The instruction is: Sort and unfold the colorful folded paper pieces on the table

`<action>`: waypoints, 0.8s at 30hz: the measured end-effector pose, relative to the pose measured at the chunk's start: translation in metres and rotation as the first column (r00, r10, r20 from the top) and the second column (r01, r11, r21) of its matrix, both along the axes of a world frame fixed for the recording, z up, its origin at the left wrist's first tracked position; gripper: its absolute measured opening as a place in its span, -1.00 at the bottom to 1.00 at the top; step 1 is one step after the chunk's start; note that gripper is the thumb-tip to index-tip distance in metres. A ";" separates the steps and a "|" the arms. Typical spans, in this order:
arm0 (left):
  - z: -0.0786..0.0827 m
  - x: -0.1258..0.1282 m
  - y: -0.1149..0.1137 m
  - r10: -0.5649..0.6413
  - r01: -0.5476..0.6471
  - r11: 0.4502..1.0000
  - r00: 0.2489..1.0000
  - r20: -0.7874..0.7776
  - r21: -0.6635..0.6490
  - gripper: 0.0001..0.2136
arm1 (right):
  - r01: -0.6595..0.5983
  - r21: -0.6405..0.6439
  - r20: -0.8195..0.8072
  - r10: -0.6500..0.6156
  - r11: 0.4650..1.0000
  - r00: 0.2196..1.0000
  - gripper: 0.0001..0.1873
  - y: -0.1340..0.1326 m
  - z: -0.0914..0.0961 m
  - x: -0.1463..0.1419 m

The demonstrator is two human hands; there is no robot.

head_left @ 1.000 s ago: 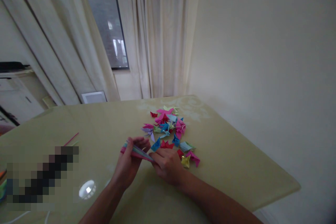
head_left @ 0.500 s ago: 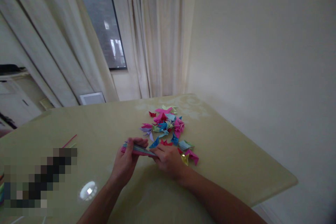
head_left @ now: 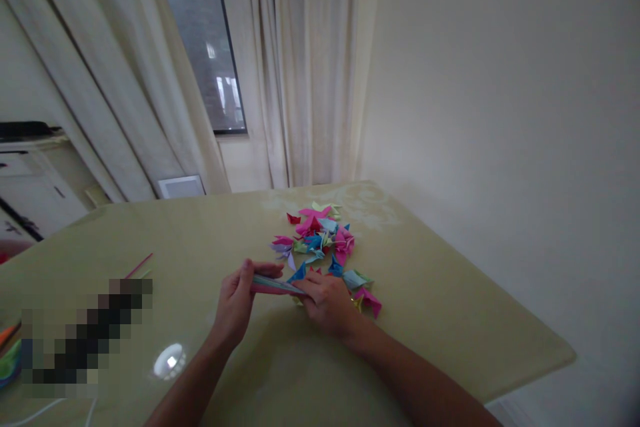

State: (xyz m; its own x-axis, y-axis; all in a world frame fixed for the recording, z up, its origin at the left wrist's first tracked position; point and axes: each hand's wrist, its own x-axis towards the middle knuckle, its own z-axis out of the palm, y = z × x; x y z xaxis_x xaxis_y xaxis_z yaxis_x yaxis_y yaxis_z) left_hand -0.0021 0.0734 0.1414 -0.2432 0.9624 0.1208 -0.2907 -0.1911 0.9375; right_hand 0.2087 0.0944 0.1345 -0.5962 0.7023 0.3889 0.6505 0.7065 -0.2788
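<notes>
Between my two hands is a thin stack of coloured paper point(head_left: 275, 286), with pink along the lower edge and pale blue-green layers above. My left hand point(head_left: 235, 303) grips its left end, thumb on the near side and fingers behind. At the right end, my right hand point(head_left: 327, 303) pinches the stack; its fingertips are partly hidden. Just beyond my hands lies a pile of folded paper pieces point(head_left: 344, 242) in pink, blue, red, pale green and lilac. A blue folded piece point(head_left: 299, 273) and a pink one point(head_left: 369, 300) lie close to my right hand.
The pieces rest on a pale green table point(head_left: 440, 307); its right edge runs along a plain wall point(head_left: 500, 147). To the left are a blurred-out dark object point(head_left: 93, 333), a thin pink stick point(head_left: 139, 265) and a round clear item point(head_left: 170, 361). Curtains point(head_left: 315, 67) hang behind.
The view has shifted slightly, so the scene sits a little further right. The left end of the stack shows less beyond my left thumb. Both hands keep their grip.
</notes>
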 end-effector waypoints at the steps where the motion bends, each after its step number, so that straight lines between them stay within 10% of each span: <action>1: 0.002 -0.001 0.000 0.001 -0.001 1.000 1.000 0.002 -0.005 -0.64 | -0.001 -0.007 -0.010 0.001 1.000 1.000 -0.77 0.000 0.000 0.000; 15: -0.005 0.018 -0.008 -0.265 0.265 0.964 0.957 0.117 0.018 -0.54 | -0.029 0.031 -0.126 0.033 0.999 0.991 -0.74 -0.001 -0.009 -0.002; 24: -0.007 0.016 -0.007 -0.174 0.173 0.985 0.984 -0.034 -0.019 -0.61 | -0.046 0.007 -0.125 0.047 0.999 0.991 -0.64 0.002 -0.011 -0.001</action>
State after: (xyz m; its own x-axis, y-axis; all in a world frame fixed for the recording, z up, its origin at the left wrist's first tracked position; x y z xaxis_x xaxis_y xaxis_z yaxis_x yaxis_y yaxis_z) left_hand 0.0142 0.0662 0.1346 -0.0680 0.9915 0.1106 -0.2850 -0.1255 0.9503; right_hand 0.2077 0.0960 0.1233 -0.5744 0.6736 0.4652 0.5771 0.7362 -0.3535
